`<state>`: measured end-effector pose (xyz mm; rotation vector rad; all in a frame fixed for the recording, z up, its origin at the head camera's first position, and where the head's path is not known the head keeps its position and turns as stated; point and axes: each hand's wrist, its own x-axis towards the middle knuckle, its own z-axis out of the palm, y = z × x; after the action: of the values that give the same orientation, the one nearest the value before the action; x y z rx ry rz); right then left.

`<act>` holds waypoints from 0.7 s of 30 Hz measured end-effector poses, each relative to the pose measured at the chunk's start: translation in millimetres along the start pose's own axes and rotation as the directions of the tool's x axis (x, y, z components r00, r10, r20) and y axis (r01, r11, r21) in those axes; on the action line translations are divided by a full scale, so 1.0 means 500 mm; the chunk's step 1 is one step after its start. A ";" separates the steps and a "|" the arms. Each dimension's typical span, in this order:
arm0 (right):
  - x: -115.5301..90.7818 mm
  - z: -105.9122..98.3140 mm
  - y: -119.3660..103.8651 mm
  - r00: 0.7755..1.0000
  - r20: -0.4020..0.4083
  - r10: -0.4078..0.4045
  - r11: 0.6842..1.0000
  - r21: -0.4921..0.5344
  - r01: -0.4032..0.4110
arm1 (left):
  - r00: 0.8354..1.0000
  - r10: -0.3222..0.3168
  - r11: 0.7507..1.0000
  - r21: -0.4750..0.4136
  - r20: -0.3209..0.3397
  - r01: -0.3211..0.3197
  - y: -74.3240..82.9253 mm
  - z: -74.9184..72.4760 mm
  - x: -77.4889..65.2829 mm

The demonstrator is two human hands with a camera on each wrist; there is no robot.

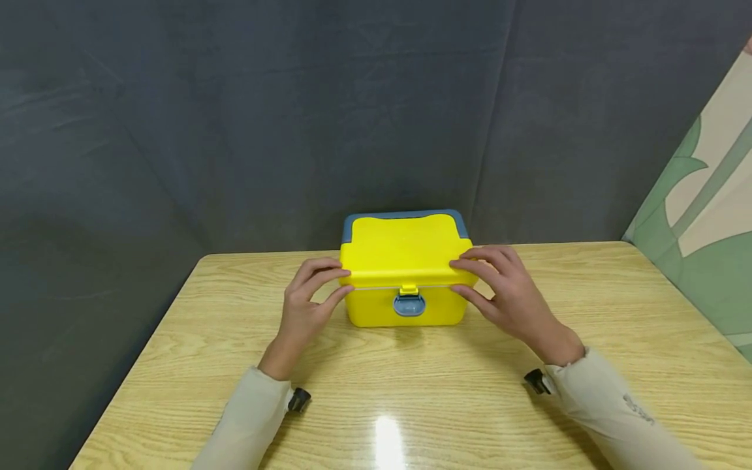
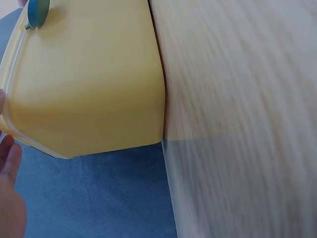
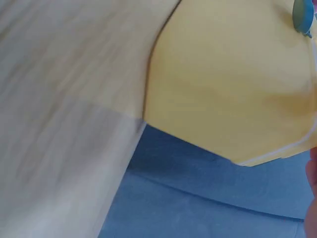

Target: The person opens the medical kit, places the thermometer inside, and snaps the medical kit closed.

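A yellow plastic storage box [image 1: 405, 308] with a blue-grey rear trim stands on the wooden table. Its lid [image 1: 405, 245] lies down on the body, with a pale seam between them. On the front hangs a blue-grey latch [image 1: 409, 304], which juts out from the wall in the left wrist view. My left hand [image 1: 307, 301] holds the lid's left front corner, fingers on the lid and thumb near the seam. At the right front corner, my right hand [image 1: 510, 294] holds the lid the same way. Both wrist views show only part of each hand.
The wooden table [image 1: 376, 378] extends to both sides and in front of the box. Behind it hangs a dark grey cloth [image 1: 294, 130], close to the table's back edge. A leaf-patterned wall covering [image 1: 699, 215] borders the right side.
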<state>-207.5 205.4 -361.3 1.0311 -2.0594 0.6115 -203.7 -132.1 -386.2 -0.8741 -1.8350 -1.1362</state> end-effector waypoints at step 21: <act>-0.005 0.042 -0.065 0.981 0.114 -0.155 0.981 -0.099 0.167 | 1.000 -0.014 0.996 0.083 -0.026 0.016 0.013 0.012 0.001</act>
<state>-188.3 174.0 -373.2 1.1744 -2.0500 0.3656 -200.0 -124.3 -384.9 -0.7968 -1.8571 -1.0677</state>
